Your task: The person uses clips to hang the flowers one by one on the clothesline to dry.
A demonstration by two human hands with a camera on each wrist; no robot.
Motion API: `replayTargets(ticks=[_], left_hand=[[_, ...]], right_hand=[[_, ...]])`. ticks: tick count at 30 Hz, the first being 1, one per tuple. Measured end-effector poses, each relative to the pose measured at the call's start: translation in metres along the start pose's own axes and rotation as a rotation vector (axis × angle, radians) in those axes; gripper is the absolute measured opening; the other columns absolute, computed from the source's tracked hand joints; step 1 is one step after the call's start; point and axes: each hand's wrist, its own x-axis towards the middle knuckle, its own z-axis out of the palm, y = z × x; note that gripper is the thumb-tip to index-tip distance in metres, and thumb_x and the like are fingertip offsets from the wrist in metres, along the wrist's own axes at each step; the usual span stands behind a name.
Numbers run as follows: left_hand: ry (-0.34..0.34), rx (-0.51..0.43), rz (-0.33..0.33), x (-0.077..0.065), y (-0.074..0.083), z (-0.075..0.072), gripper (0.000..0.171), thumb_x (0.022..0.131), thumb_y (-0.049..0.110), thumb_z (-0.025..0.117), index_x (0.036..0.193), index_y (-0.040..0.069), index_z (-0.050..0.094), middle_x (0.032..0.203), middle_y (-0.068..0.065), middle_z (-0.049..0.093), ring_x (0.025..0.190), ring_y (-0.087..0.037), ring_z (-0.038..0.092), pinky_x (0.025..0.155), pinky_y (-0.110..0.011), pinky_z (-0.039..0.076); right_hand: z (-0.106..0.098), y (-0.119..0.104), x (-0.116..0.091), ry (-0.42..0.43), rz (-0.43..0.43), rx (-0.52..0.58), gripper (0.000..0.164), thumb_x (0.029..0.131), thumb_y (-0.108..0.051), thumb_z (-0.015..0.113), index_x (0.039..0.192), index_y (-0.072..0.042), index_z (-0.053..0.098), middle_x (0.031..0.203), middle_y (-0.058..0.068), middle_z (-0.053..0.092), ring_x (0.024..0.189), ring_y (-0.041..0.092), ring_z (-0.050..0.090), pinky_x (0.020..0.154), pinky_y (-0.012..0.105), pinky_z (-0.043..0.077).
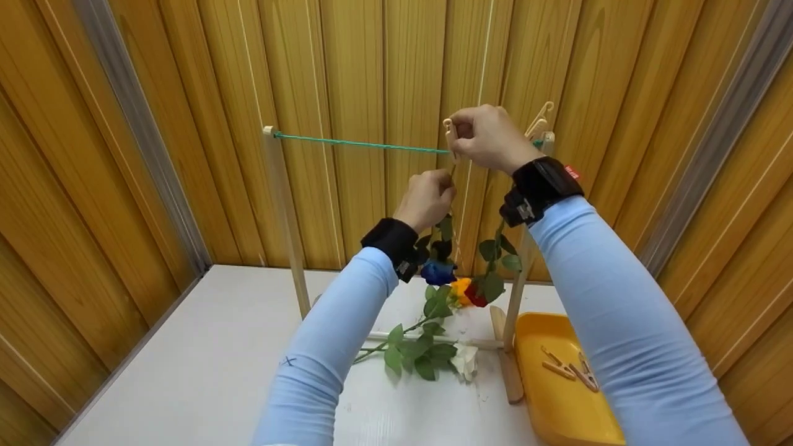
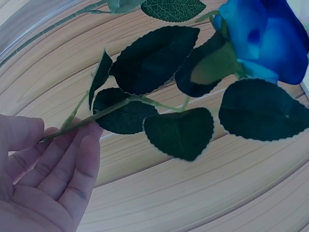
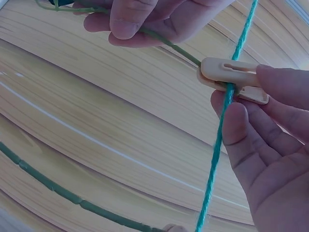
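A blue rose [image 1: 438, 271] hangs head down, its leafy stem [image 2: 113, 107] held between the thumb and fingers of my left hand [image 1: 427, 197]. Just above, my right hand [image 1: 492, 136] pinches the handle end of a light wooden clothespin [image 3: 227, 72]. The clothespin sits across the green cord [image 1: 365, 145]. In the right wrist view, the stem's cut end reaches the clothespin's tip, and the left fingers grip the stem a short way from it. Dark green leaves and the blue bloom fill the upper left wrist view.
The cord runs between wooden posts [image 1: 286, 217]. Near its right end, by another clothespin [image 1: 540, 121], a red rose [image 1: 476, 293] hangs with an orange bloom [image 1: 460, 291] behind. A white rose [image 1: 464, 360] lies on the white table [image 1: 186, 359]. Clothespins [image 1: 560, 370] lie in a yellow tray [image 1: 557, 415].
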Motion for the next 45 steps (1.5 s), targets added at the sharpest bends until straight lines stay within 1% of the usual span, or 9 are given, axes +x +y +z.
replayTargets(ticks=[7, 13, 17, 21, 25, 32, 40, 42, 45], left_hand=[[-0.015, 0.001, 0.009, 0.002, 0.003, 0.003, 0.018, 0.098, 0.009, 0.052, 0.089, 0.005, 0.068, 0.079, -0.006, 0.065, 0.064, -0.014, 0.057, 0.058, -0.021, 0.042], [-0.024, -0.007, 0.003, 0.003, 0.004, 0.002, 0.018, 0.097, 0.01, 0.053, 0.091, 0.005, 0.068, 0.081, -0.006, 0.066, 0.064, -0.013, 0.057, 0.057, -0.021, 0.043], [-0.026, 0.0, -0.005, 0.0, 0.002, -0.001, 0.016, 0.097, 0.012, 0.054, 0.093, 0.005, 0.068, 0.084, -0.006, 0.067, 0.065, -0.014, 0.059, 0.057, -0.022, 0.043], [-0.055, -0.006, -0.025, -0.004, -0.001, -0.006, 0.016, 0.098, 0.016, 0.055, 0.099, 0.005, 0.067, 0.092, -0.007, 0.069, 0.073, -0.015, 0.062, 0.063, -0.024, 0.047], [-0.096, -0.018, -0.065, -0.011, -0.007, -0.013, 0.021, 0.098, 0.021, 0.056, 0.109, 0.005, 0.065, 0.101, -0.008, 0.068, 0.085, -0.016, 0.064, 0.073, -0.027, 0.052], [-0.123, 0.01, -0.087, -0.029, -0.022, -0.029, 0.031, 0.1, 0.025, 0.054, 0.122, 0.003, 0.059, 0.115, -0.011, 0.065, 0.102, -0.021, 0.063, 0.085, -0.031, 0.052], [-0.102, 0.15, -0.04, -0.061, -0.039, -0.046, 0.038, 0.101, 0.027, 0.053, 0.129, 0.002, 0.057, 0.128, -0.015, 0.06, 0.12, -0.028, 0.055, 0.1, -0.038, 0.046], [-0.109, 0.165, -0.04, -0.07, -0.041, -0.049, 0.041, 0.101, 0.029, 0.052, 0.132, 0.002, 0.055, 0.132, -0.016, 0.058, 0.123, -0.029, 0.054, 0.102, -0.04, 0.044], [-0.093, 0.189, -0.024, -0.086, -0.042, -0.051, 0.044, 0.101, 0.03, 0.051, 0.135, 0.002, 0.053, 0.134, -0.017, 0.056, 0.122, -0.03, 0.054, 0.102, -0.041, 0.044]], right_hand=[[-0.002, 0.001, -0.002, 0.008, -0.012, -0.028, 0.026, 0.088, 0.0, 0.054, 0.11, -0.001, 0.067, 0.096, 0.015, 0.068, 0.087, 0.022, 0.061, 0.076, 0.032, 0.046], [-0.003, 0.001, -0.001, 0.004, -0.006, -0.037, 0.029, 0.087, 0.0, 0.055, 0.113, 0.001, 0.066, 0.101, 0.017, 0.068, 0.092, 0.026, 0.062, 0.081, 0.037, 0.049], [-0.003, 0.001, -0.002, -0.002, -0.019, -0.048, 0.024, 0.086, -0.001, 0.056, 0.107, 0.001, 0.067, 0.099, 0.017, 0.069, 0.092, 0.027, 0.064, 0.082, 0.039, 0.05], [-0.004, 0.002, -0.005, 0.006, -0.036, -0.05, 0.024, 0.087, -0.002, 0.058, 0.108, 0.001, 0.067, 0.1, 0.018, 0.07, 0.092, 0.029, 0.065, 0.082, 0.04, 0.051], [-0.008, 0.006, -0.012, 0.021, -0.04, -0.031, 0.032, 0.088, -0.005, 0.061, 0.119, 0.002, 0.064, 0.109, 0.019, 0.068, 0.099, 0.031, 0.064, 0.086, 0.043, 0.051], [-0.006, 0.015, -0.046, 0.156, -0.09, 0.033, 0.035, 0.091, -0.006, 0.062, 0.124, 0.003, 0.061, 0.117, 0.019, 0.064, 0.099, 0.03, 0.064, 0.086, 0.043, 0.051], [0.019, 0.04, -0.102, 0.27, -0.132, 0.084, 0.028, 0.096, -0.012, 0.06, 0.122, -0.002, 0.062, 0.111, 0.014, 0.066, 0.091, 0.022, 0.062, 0.073, 0.015, 0.046], [0.029, 0.048, -0.116, 0.279, -0.125, 0.089, 0.029, 0.097, -0.014, 0.059, 0.123, -0.001, 0.061, 0.115, 0.015, 0.065, 0.094, 0.023, 0.062, 0.075, 0.019, 0.049], [0.044, 0.059, -0.136, 0.305, -0.122, 0.075, 0.033, 0.097, -0.016, 0.059, 0.126, 0.0, 0.059, 0.124, 0.017, 0.062, 0.106, 0.029, 0.061, 0.088, 0.036, 0.051]])
